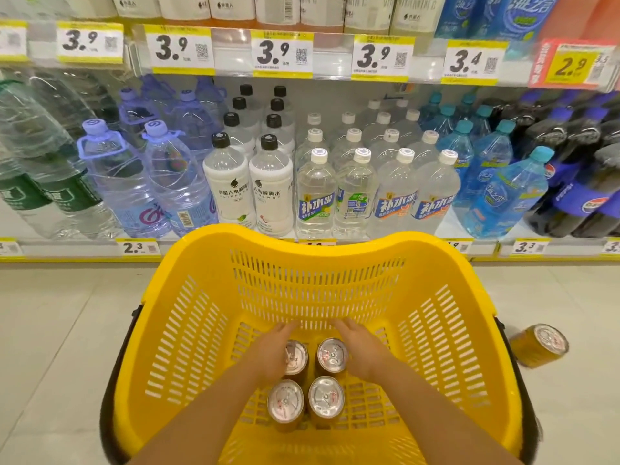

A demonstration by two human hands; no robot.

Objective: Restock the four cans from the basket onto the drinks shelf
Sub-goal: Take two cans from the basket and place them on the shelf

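A yellow plastic basket (188,330) stands on the floor in front of the drinks shelf (67,251). Four gold cans stand upright in it in a square: far-left can (297,359), far-right can (332,355), near-left can (286,401), near-right can (326,399). My left hand (273,350) lies against the outer side of the far-left can and covers part of its top. Against the outer side of the far-right can rests my right hand (364,352). Both hands have their fingers stretched forward and hold nothing.
A fifth gold can (540,345) lies tilted on the tiled floor to the right of the basket. The low shelf is packed with water jugs (117,182), white bottles (228,186), clear bottles (315,196), blue bottles (503,193) and cola bottles (577,182). Price tags line both shelf edges.
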